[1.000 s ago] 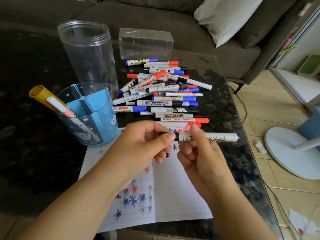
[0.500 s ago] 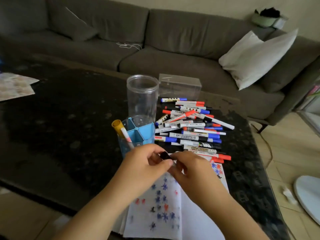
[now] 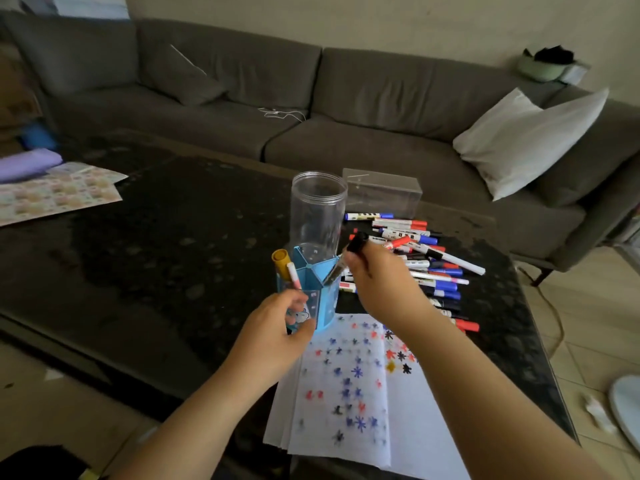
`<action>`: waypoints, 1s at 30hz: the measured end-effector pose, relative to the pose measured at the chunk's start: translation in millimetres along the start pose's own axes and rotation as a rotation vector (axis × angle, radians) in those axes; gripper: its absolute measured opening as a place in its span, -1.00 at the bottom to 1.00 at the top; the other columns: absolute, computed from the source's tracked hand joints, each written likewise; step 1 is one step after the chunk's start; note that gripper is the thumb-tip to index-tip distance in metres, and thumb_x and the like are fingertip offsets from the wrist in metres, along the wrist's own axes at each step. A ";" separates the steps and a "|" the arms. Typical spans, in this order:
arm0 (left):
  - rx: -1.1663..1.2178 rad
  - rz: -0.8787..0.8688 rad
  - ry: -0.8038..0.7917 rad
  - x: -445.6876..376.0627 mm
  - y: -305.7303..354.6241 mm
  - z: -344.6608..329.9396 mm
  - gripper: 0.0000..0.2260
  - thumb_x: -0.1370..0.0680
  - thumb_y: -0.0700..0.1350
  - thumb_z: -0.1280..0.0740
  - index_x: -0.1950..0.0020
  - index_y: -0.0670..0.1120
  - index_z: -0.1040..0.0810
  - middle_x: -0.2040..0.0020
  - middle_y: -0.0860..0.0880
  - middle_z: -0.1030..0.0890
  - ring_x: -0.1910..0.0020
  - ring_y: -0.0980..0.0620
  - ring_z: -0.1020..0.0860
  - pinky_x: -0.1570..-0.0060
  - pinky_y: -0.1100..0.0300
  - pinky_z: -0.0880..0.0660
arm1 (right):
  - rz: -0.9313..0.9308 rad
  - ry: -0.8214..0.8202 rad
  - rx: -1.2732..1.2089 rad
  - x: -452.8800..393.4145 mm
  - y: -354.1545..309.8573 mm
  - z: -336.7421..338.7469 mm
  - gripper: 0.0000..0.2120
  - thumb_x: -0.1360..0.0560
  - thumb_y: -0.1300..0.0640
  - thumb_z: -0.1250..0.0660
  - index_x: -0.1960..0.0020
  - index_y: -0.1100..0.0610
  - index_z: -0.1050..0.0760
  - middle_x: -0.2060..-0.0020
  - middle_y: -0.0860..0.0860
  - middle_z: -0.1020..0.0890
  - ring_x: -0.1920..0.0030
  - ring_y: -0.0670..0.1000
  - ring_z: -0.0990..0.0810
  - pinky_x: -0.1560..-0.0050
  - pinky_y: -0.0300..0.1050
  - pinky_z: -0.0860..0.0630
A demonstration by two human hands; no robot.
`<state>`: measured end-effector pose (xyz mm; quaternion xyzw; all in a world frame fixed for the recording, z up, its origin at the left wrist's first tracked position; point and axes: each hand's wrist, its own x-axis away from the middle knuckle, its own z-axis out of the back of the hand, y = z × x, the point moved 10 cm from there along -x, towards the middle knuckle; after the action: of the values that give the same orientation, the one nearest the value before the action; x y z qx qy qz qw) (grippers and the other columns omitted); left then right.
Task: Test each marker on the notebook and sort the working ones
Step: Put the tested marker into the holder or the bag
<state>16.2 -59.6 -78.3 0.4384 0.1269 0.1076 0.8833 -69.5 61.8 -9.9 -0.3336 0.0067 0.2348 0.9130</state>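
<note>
My right hand grips a black-capped white marker, tilted with its lower end inside the blue divided pen holder. My left hand holds the front of that holder. A yellow marker and a thin red-tipped pen stand in the holder's left compartment. The open notebook, covered in blue, red and black star marks, lies in front of the holder. A pile of several whiteboard markers lies to the right on the dark table.
A tall clear plastic jar stands just behind the holder, with a clear plastic box to its right. A patterned sheet lies at the table's far left. A grey sofa with a white cushion runs behind.
Both hands were together at the marker over the notebook. Now my right hand has carried the marker up to the blue holder, and my left hand has moved onto the holder. The view pulled back.
</note>
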 end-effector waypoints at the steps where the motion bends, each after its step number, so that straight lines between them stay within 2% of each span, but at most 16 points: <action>1: 0.008 -0.002 0.000 0.8 0.0 -2.3 -0.74 -0.52 -0.09 -0.34 -0.20 0.01 -0.47 -0.04 0.13 -0.51 0.04 0.19 -0.52 0.21 0.48 -0.38 | -0.003 -0.052 0.031 -2.7 1.9 -10.5 -0.75 -0.64 0.06 -0.09 -0.12 0.19 -0.45 0.12 0.04 -0.51 0.25 -0.09 -0.42 0.35 -0.28 -0.30; 4: 0.012 -0.010 0.004 3.2 4.0 -11.8 -0.85 -0.52 -0.13 -0.33 -0.08 -0.02 -0.53 0.21 0.17 -0.50 0.28 0.24 -0.52 0.31 0.48 -0.39 | 0.012 -0.154 0.091 -4.6 6.6 -34.0 -0.70 -0.64 0.06 -0.08 -0.11 0.25 -0.48 0.02 0.16 -0.56 0.12 0.06 -0.48 0.22 -0.14 -0.31; 6: 0.004 -0.030 -0.008 3.3 10.6 -22.4 -0.90 -0.52 -0.15 -0.34 0.01 0.03 -0.50 0.27 0.15 -0.50 0.36 0.23 -0.51 0.33 0.48 -0.38 | 0.020 -0.174 0.055 -2.0 12.5 -36.9 -0.69 -0.64 0.07 -0.09 -0.12 0.25 -0.50 -0.03 0.18 -0.56 0.07 0.08 -0.49 0.20 -0.18 -0.27; 8: 0.006 -0.049 -0.019 1.1 17.1 -32.5 -0.90 -0.52 -0.13 -0.34 0.03 0.06 -0.49 0.26 0.14 -0.51 0.34 0.22 -0.51 0.32 0.48 -0.38 | 0.034 -0.156 -0.002 2.9 23.2 -29.8 -0.69 -0.64 0.07 -0.10 -0.29 0.13 -0.47 -0.14 0.10 -0.53 -0.04 0.01 -0.47 0.10 -0.30 -0.26; 10: 0.004 -0.071 -0.028 -4.0 24.5 -41.6 -0.91 -0.53 -0.12 -0.32 0.00 0.05 -0.52 0.24 0.16 -0.52 0.30 0.21 -0.52 0.30 0.48 -0.37 | -0.016 -0.116 -0.047 9.4 47.6 -17.5 -0.64 -0.63 0.05 -0.12 -0.41 0.01 -0.35 -0.23 0.02 -0.46 -0.05 -0.11 -0.42 -0.01 -0.33 -0.28; 12: -0.007 -0.094 -0.050 -11.4 32.0 -53.7 -0.90 -0.54 -0.10 -0.30 -0.01 0.07 -0.52 0.17 0.16 -0.56 0.24 0.22 -0.52 0.28 0.49 -0.37 | -0.127 -0.061 -0.048 18.4 86.0 -4.6 -0.63 -0.62 0.04 -0.14 -0.43 -0.02 -0.32 -0.30 -0.01 -0.43 0.03 -0.17 -0.43 0.04 -0.33 -0.35; 14: -0.013 -0.113 -0.073 -19.6 39.9 -67.1 -0.88 -0.54 -0.10 -0.29 -0.05 0.07 -0.52 0.16 0.17 -0.55 0.21 0.24 -0.50 0.26 0.48 -0.36 | -0.222 0.002 0.028 30.7 125.4 8.0 -0.64 -0.61 0.07 -0.17 -0.40 0.01 -0.35 -0.25 0.00 -0.45 0.11 -0.16 -0.46 0.13 -0.38 -0.39; 15: -0.015 -0.124 -0.083 -23.7 44.4 -73.5 -0.87 -0.54 -0.11 -0.29 -0.07 0.06 -0.52 0.17 0.18 -0.53 0.20 0.25 -0.49 0.26 0.48 -0.37 | -0.251 0.034 0.077 37.0 143.1 13.7 -0.65 -0.60 0.09 -0.19 -0.39 0.03 -0.37 -0.23 0.01 -0.46 0.08 -0.14 -0.46 0.09 -0.35 -0.41; 17: -0.025 -0.163 -0.098 -31.3 53.7 -86.4 -0.84 -0.54 -0.12 -0.29 -0.10 0.03 -0.53 0.15 0.17 -0.53 0.17 0.24 -0.49 0.18 0.43 -0.42 | -0.294 0.086 0.161 48.8 173.3 22.6 -0.65 -0.58 0.13 -0.24 -0.36 0.07 -0.41 -0.23 0.02 -0.45 -0.12 -0.03 -0.48 -0.10 -0.22 -0.44; 19: -0.049 -0.205 -0.101 -37.5 59.1 -98.6 -0.82 -0.53 -0.14 -0.29 -0.12 0.00 -0.54 0.09 0.14 -0.55 0.12 0.21 -0.50 0.11 0.36 -0.45 | -0.335 0.108 0.262 56.9 194.6 29.1 -0.64 -0.57 0.11 -0.25 -0.36 0.07 -0.41 -0.27 0.01 -0.42 -0.27 0.04 -0.39 -0.25 -0.13 -0.37; 22: -0.069 -0.231 -0.088 -41.5 58.1 -112.2 -0.81 -0.52 -0.16 -0.31 -0.12 -0.05 -0.56 0.05 0.11 -0.54 0.12 0.16 -0.49 0.13 0.37 -0.38 | -0.344 0.087 0.381 57.5 210.1 30.8 -0.62 -0.58 0.02 -0.24 -0.38 0.00 -0.37 -0.33 -0.03 -0.37 -0.33 0.03 -0.27 -0.32 -0.08 -0.27; 25: -0.074 -0.246 -0.097 -40.8 57.1 -121.0 -0.81 -0.51 -0.16 -0.32 -0.11 -0.05 -0.56 0.06 0.13 -0.51 0.14 0.16 -0.47 0.10 0.30 -0.42 | -0.338 0.023 0.462 50.9 217.5 22.6 -0.60 -0.59 -0.04 -0.18 -0.42 -0.05 -0.31 -0.38 -0.06 -0.31 -0.40 0.04 -0.20 -0.41 0.02 -0.13; 28: -0.069 -0.248 -0.109 -40.8 59.0 -123.7 -0.80 -0.51 -0.12 -0.32 -0.13 -0.01 -0.54 0.05 0.15 -0.50 0.14 0.22 -0.46 0.17 0.47 -0.36 | -0.338 -0.004 0.465 46.4 220.7 18.0 -0.61 -0.59 -0.05 -0.17 -0.41 -0.07 -0.31 -0.36 -0.06 -0.31 -0.39 0.03 -0.19 -0.42 0.02 -0.07; 30: -0.065 -0.232 -0.108 -41.6 58.2 -123.0 -0.81 -0.51 -0.11 -0.32 -0.13 0.01 -0.54 0.05 0.16 -0.51 0.13 0.25 -0.46 0.19 0.49 -0.34 | -0.325 0.004 0.434 44.3 218.8 17.7 -0.63 -0.60 -0.04 -0.16 -0.40 -0.08 -0.32 -0.34 -0.07 -0.31 -0.38 0.02 -0.20 -0.42 0.02 -0.06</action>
<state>-66.8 54.3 -97.9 0.3970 0.1253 -0.0151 0.9091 -127.5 237.4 -136.2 -0.1275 0.0052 0.0776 0.9888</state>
